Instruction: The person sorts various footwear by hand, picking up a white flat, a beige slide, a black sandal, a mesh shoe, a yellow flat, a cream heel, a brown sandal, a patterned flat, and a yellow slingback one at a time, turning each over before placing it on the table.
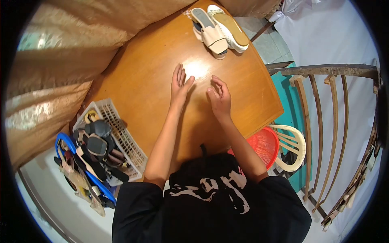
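Observation:
Above the middle of a brown wooden table (150, 56), my left hand (180, 86) is open, its fingers stretched out and the thumb apart. My right hand (219, 96) faces it a short way to the right, fingers loosely bent and apart, with nothing in it. Beyond both hands, at the table's far edge, lie a beige slide sandal (214, 37) with a wide strap and a white shoe (231, 30) with a tan insole. Another beige sandal seems to lie partly hidden under the first. Neither hand touches the footwear.
A white plastic basket (121, 131) full of dark shoes and sandals stands at the left, beside a blue-rimmed container (91, 176) holding more footwear. At the right are a red basket (263, 146), a cream plastic chair (300, 148) and a wooden slatted rack (332, 69). Curtains hang at the left.

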`<state>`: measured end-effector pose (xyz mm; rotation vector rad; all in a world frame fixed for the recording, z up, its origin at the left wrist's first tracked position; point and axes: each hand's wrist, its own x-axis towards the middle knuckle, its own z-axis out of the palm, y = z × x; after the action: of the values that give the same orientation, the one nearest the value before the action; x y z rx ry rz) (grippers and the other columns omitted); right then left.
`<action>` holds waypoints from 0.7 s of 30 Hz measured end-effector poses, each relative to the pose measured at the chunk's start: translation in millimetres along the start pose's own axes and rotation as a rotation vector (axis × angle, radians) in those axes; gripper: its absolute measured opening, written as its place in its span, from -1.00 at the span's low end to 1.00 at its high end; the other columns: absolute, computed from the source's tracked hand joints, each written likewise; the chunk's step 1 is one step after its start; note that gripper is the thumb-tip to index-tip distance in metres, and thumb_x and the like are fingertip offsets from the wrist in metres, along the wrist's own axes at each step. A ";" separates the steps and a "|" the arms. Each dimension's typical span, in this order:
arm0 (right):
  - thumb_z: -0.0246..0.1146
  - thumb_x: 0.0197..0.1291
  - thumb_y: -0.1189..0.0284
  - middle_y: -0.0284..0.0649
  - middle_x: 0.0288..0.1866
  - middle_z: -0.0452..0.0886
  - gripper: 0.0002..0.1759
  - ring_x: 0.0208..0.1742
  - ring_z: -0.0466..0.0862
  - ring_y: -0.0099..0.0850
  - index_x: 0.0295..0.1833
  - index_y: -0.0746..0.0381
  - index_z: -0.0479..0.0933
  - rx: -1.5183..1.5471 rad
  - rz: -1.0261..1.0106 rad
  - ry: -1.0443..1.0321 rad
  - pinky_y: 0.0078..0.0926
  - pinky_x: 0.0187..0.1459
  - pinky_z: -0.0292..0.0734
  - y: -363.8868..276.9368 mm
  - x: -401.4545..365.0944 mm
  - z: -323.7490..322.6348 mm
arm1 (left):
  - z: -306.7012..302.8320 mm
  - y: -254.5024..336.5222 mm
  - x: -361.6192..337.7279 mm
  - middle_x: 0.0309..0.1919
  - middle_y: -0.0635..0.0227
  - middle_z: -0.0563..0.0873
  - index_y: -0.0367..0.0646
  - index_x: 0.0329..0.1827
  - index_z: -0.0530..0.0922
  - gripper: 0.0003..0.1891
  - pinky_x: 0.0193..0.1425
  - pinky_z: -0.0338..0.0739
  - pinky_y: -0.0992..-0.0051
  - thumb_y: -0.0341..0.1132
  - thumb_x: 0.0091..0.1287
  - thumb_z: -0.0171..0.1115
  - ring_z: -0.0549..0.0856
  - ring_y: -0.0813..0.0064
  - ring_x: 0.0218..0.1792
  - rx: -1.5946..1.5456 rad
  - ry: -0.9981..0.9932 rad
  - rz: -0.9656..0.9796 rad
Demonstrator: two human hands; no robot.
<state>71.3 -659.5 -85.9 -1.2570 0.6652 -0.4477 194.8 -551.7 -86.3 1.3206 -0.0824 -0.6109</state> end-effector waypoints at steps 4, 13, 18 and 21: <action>0.24 0.36 0.65 -0.02 0.54 0.38 -0.68 0.51 0.45 -0.22 0.20 0.36 0.52 -0.084 -0.055 -0.112 -0.27 0.44 0.44 -16.4 -50.8 4.3 | -27.7 0.6 -88.1 0.62 0.02 0.23 -0.21 0.66 0.13 -0.12 0.63 0.16 0.18 -0.17 0.38 0.43 0.25 0.08 0.60 0.040 0.011 -0.069; 0.21 0.32 0.70 -0.01 0.55 0.38 -0.74 0.47 0.50 -0.23 0.10 0.38 0.59 -0.108 -0.089 -0.299 -0.32 0.38 0.52 -25.5 -137.4 39.2 | -68.1 22.5 -247.9 0.57 0.16 0.32 -0.08 0.61 0.24 -0.18 0.56 0.27 0.08 -0.22 0.34 0.48 0.38 0.07 0.53 0.120 0.047 -0.054; 0.23 0.33 0.68 -0.01 0.55 0.38 -0.76 0.50 0.48 -0.20 0.09 0.37 0.61 -0.145 -0.108 -0.435 -0.32 0.36 0.56 -26.7 -175.4 67.5 | -104.5 30.2 -311.5 0.57 0.25 0.33 -0.13 0.59 0.27 -0.24 0.52 0.34 0.15 -0.26 0.37 0.44 0.43 0.15 0.49 0.077 0.168 -0.012; 0.24 0.33 0.67 -0.02 0.55 0.38 -0.77 0.52 0.46 -0.17 0.07 0.36 0.63 -0.190 -0.097 -0.500 -0.30 0.38 0.55 -28.1 -198.9 85.2 | -130.2 31.9 -341.5 0.58 0.24 0.32 -0.19 0.58 0.29 -0.27 0.45 0.42 0.26 -0.23 0.40 0.40 0.48 0.22 0.44 0.049 0.211 0.039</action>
<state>-15.6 -477.4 -2.8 -1.5138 0.2248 -0.1364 -29.6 -275.7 3.9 1.4203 0.0494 -0.4364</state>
